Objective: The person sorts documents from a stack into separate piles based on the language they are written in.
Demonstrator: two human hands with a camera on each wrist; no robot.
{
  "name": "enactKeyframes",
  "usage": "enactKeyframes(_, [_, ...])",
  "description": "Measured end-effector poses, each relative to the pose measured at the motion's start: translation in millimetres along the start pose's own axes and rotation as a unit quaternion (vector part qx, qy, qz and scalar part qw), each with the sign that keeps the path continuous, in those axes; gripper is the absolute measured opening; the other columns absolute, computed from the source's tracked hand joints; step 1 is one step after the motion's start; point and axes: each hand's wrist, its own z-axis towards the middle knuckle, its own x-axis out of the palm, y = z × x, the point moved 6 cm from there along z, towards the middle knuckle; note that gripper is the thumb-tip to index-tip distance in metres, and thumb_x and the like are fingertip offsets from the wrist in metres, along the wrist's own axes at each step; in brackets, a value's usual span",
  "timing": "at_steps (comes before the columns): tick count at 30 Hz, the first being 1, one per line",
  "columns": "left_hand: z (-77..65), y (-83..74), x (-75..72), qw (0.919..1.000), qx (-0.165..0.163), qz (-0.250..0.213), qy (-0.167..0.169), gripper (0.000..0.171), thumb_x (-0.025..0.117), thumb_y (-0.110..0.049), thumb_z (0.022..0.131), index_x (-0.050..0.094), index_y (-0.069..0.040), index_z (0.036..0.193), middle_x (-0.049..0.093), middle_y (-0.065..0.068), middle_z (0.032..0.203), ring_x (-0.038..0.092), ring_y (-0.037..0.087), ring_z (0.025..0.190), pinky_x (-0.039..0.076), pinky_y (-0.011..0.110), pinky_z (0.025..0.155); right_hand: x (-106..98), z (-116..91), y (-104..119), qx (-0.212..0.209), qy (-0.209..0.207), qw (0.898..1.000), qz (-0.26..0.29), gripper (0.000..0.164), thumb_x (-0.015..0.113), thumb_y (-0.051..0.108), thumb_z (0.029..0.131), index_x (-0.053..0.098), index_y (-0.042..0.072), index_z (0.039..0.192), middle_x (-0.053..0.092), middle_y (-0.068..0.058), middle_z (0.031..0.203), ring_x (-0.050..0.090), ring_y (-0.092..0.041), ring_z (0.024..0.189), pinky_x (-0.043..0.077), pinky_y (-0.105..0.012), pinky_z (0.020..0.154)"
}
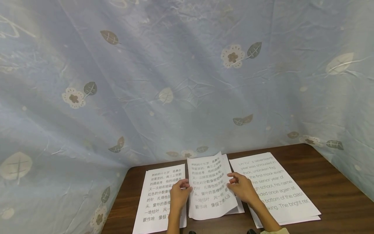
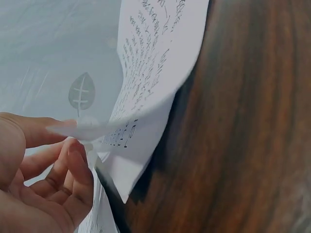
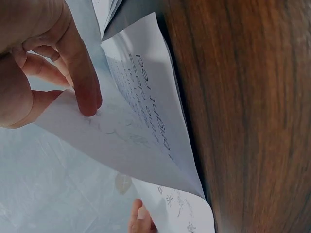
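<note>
A white sheet of paper (image 1: 208, 191) printed with large Chinese characters is raised and curved in the middle of the table. My left hand (image 1: 179, 194) pinches its left edge between thumb and fingers, plain in the left wrist view. On the other side my right hand (image 1: 242, 187) pinches the right edge, with the sheet bent up from its fingertips in the right wrist view. Beneath it lies another sheet (image 3: 163, 104), printed with Latin letters; in the head view only its right margin and a lower corner show.
To the left lies a stack of paper (image 1: 159, 200) with Chinese text, partly behind the left hand. A stack with English text (image 1: 287, 195) lies at the right, partly under the right forearm. The brown wooden table (image 1: 344, 188) meets a patterned blue-grey cloth (image 1: 198, 81) at its back.
</note>
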Motion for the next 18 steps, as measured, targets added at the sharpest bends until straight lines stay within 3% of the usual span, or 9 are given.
enactKeyframes(7, [-1.4, 4.2, -2.1, 0.9993, -0.026, -0.01, 0.024, 0.038, 0.074, -0.003, 0.09, 0.073, 0.006, 0.127, 0.072, 0.01, 0.092, 0.069, 0.016, 0.069, 0.058, 0.026, 0.059, 5, 0, -1, 0.011, 0.004, 0.999, 0.041, 0.041, 0.076, 0.007, 0.092, 0.071, 0.0, 0.132, 0.077, -0.012, 0.104, 0.076, -0.018, 0.084, 0.056, -0.029, 0.063])
enactKeyframes(18, [3.5, 3.6, -20.9, 0.9999, -0.008, 0.002, -0.008, 0.034, 0.071, -0.002, 0.092, 0.076, -0.001, 0.126, 0.072, 0.009, 0.096, 0.066, 0.016, 0.069, 0.055, 0.023, 0.057, 7, -3, 3, 0.007, 0.01, 0.999, 0.05, 0.043, 0.077, 0.009, 0.092, 0.07, 0.001, 0.134, 0.077, -0.011, 0.106, 0.078, -0.022, 0.09, 0.056, -0.031, 0.065])
